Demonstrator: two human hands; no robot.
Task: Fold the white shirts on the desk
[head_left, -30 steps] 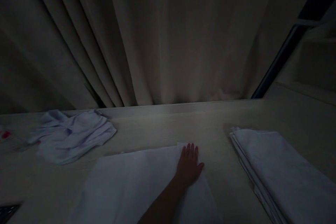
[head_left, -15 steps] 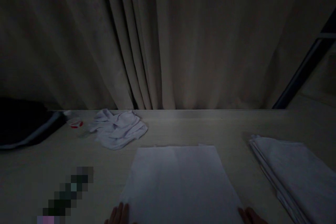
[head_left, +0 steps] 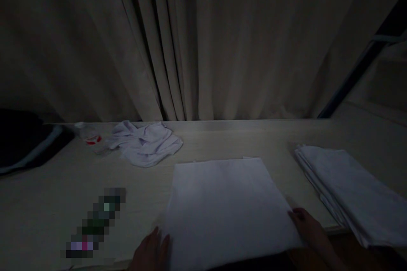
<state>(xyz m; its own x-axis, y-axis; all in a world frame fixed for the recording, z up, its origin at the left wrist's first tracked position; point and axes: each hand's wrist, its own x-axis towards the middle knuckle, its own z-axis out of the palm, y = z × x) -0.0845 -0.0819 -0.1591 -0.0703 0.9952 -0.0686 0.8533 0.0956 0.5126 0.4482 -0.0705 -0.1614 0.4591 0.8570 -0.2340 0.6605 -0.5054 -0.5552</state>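
A white cloth (head_left: 222, 203), folded into a smooth flat rectangle, lies in front of me, its near end reaching over the table's front edge. My left hand (head_left: 151, 249) rests along its left side, fingers apart and tips touching the margin. On the opposite side, my right hand (head_left: 307, 224) has its fingertips bent together on the right edge of the cloth, apparently pinching it. The dim light hides the finer details of the fingers.
To the right lies a stack of folded white cloth (head_left: 346, 186). A crumpled white cloth (head_left: 148, 144) and a clear plastic bottle (head_left: 89, 133) are at the back left, beside a dark item (head_left: 25, 144). A pixelated object (head_left: 95, 224) lies left. Curtains (head_left: 222, 51) hang behind.
The camera view has shifted, showing more of the near table edge. My right hand has moved farther up the cloth's right edge, and the cloth now sits slightly turned.
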